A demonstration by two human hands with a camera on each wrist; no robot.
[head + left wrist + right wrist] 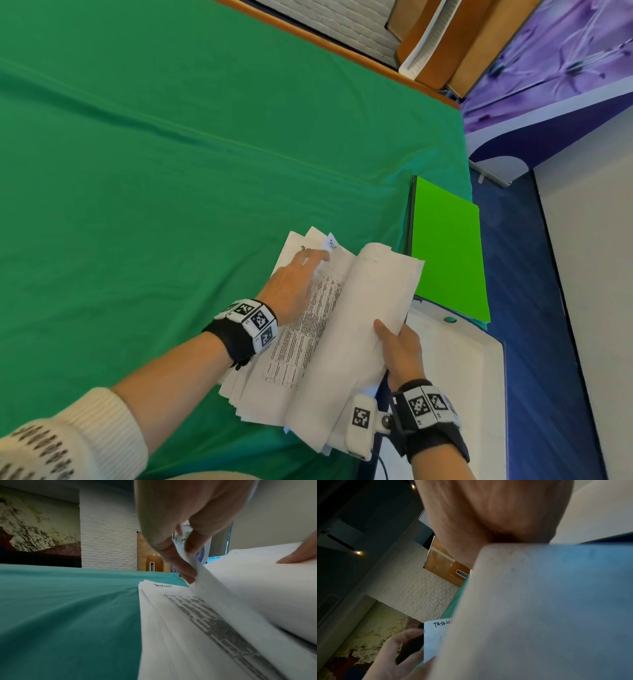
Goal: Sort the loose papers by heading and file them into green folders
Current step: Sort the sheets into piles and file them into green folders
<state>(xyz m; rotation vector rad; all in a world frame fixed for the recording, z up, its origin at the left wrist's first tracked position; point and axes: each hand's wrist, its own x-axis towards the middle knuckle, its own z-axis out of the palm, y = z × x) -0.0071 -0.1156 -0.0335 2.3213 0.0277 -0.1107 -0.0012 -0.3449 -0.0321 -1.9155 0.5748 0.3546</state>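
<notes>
A stack of white printed papers (294, 346) lies on the green cloth near the table's right edge. My left hand (294, 281) pinches the top corner of one sheet (202, 577) and lifts it; the page beneath shows a handwritten heading and a printed table (211, 620). My right hand (399, 346) grips a bundle of turned-over sheets (373, 308) by its near right edge, thumb on top, holding it raised and folded back to the right. In the right wrist view the bundle (539, 608) fills most of the frame. A bright green folder (448, 250) lies closed just right of the papers.
The green cloth (171, 171) covers the table, with wide room to the left and back. A white ledge (455, 363) with a small green button (449, 320) sits under the folder's near end. Blue floor and a white wall lie to the right.
</notes>
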